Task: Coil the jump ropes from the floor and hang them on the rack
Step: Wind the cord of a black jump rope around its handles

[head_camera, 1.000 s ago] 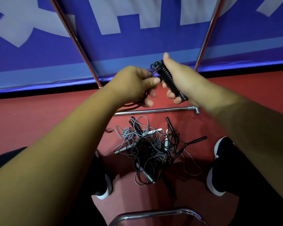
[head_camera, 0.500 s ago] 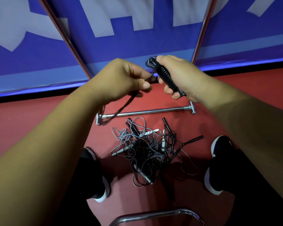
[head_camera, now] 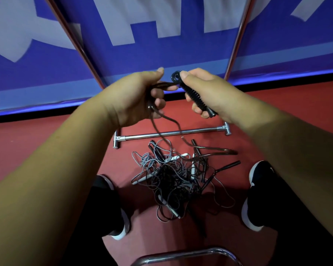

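A blue banner [head_camera: 161, 52] with big white letters fills the wall ahead, and below it a red floor [head_camera: 37, 146] runs toward the person. The rack [head_camera: 171, 133] stands in front of the banner: two chrome poles slant up and away to either side, and a chrome bar joins their feet low across the floor. A curved chrome rail [head_camera: 181, 253] shows at the near edge. Both bare forearms reach out from the bottom corners and meet above the bar. On the floor between the bar and the rail lies the pile [head_camera: 171, 175] of jump ropes, grey and black cords knotted together with white and black handles poking out of it. Two black shoes [head_camera: 113, 204] with white soles stand one on each side of the pile, close to it. The left hand [head_camera: 135, 96] has its fingers curled round loops of a black cord [head_camera: 164, 84], thumb raised. The right hand [head_camera: 206, 91] is clamped on a ribbed black handle [head_camera: 192, 95], held at a slant, its thumb pressed against the ring at the upper end. The cord runs from that ring straight across to the left hand, so the two hands are near each other. Below the left hand, strands of it drop across the bar to the floor, where one long loop lies just right of the pile's far edge.
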Motion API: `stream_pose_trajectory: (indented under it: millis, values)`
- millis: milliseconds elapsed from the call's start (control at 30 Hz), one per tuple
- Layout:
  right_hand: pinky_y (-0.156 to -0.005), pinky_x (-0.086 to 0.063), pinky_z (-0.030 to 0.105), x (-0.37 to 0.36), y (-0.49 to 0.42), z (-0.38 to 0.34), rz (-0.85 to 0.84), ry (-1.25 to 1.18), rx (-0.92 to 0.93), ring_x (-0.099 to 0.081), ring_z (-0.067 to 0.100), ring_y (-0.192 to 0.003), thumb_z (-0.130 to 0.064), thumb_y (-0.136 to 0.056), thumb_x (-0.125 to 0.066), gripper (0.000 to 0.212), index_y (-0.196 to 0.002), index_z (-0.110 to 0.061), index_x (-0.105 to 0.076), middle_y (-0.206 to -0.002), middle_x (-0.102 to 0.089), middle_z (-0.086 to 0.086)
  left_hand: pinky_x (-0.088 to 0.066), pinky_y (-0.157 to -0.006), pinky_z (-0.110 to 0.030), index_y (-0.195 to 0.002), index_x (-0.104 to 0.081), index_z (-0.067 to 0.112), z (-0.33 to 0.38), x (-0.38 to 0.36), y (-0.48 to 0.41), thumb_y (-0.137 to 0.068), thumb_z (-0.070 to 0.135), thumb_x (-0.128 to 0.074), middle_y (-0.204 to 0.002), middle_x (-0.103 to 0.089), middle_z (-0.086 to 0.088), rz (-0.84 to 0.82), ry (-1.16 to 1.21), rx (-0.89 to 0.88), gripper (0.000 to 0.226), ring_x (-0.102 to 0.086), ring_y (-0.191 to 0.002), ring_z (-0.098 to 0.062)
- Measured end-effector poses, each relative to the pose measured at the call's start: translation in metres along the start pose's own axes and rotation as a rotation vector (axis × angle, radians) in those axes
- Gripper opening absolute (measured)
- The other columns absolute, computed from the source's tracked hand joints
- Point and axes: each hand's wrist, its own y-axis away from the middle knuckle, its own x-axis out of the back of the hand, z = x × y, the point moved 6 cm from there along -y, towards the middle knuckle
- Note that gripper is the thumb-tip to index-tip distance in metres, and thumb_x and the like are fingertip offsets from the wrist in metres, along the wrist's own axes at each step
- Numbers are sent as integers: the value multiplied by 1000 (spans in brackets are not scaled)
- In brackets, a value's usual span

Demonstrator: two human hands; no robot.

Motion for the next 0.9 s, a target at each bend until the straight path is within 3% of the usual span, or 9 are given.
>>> stream_pose_trajectory:
  millis: [100,133,233,333,433,600,667,767,900]
  values:
    - [-51,-39,25,-3,1,-1,-23,-34,3,-54,18,-55,-62,-104,-53,34,-116,-31,-62,-90,-62,4,-61,-93,-43,-108,-65,9,-7,-5,4,-110,28,-44,-54,-37,11,-95,108,84,28,-67,-70,-12]
    - [-51,-39,25,-3,1,-2,-27,-50,2,-54,18,-55,-62,-104,-54,35,-116,-31,-63,-91,-62,4,-61,-94,-44,-102,-64,12,-8,-9,6,-109,23,-44,-54,-40,11,-132,157,95,24,-70,-73,-13]
    - [-49,-37,24,-4,1,-6,-34,-109,-6,-52,18,-52,-64,-102,-55,35,-116,-33,-65,-91,-60,5,-64,-76,-33,-93,-66,17,-8,-19,7,-106,14,-47,-65,-57,12,-184,254,77,24,-66,-62,-6]
    - [-50,-32,23,-2,3,-9,-41,-155,-30,-47,17,-49,-64,-101,-56,30,-101,-35,-62,-85,-58,3,-61,-66,-26,-95,-62,22,-4,-22,7,-106,21,-53,-91,-77,6,-168,28,-27,14,-62,-56,-3]
    - [-51,-29,23,-2,6,-11,-66,-161,-49,-44,17,-48,-69,-99,-57,34,-93,-36,-61,-86,-58,4,-61,-68,-29,-94,-59,18,-2,-18,5,-104,20,-60,-110,-79,-7,-110,-265,-137,10,-70,-64,-13]
    - [-48,-30,22,-1,9,-13,-17,-78,-55,-44,17,-46,-65,-97,-62,45,-110,-22,-69,-78,-60,2,-62,-78,-42,-104,-55,7,-2,-20,3,-104,16,-62,-100,-79,-17,-47,-420,-232,12,-76,-81,-28]
    - [-48,-31,24,-2,8,-13,-2,-47,-64,-44,18,-45,-62,-96,-63,47,-98,-15,-68,-75,-61,3,-61,-84,-45,-104,-62,6,-7,-22,1,-106,20,-59,-99,-79,-17,-69,-469,-230,14,-76,-82,-27]
    - [-48,-30,24,-1,7,-15,14,-47,-81,-44,20,-45,-60,-95,-63,50,-84,-11,-64,-70,-63,7,-62,-84,-40,-113,-69,4,-15,-19,-2,-110,25,-49,-94,-77,-13,-145,-382,-151,29,-73,-81,-22]
    - [-48,-29,25,6,7,-19,0,-133,-86,-44,20,-47,-58,-98,-61,49,-91,-10,-65,-76,-65,9,-60,-91,-31,-121,-68,11,-12,-9,4,-102,8,-50,-109,-77,-7,-324,-188,-42,26,-75,-104,-20]
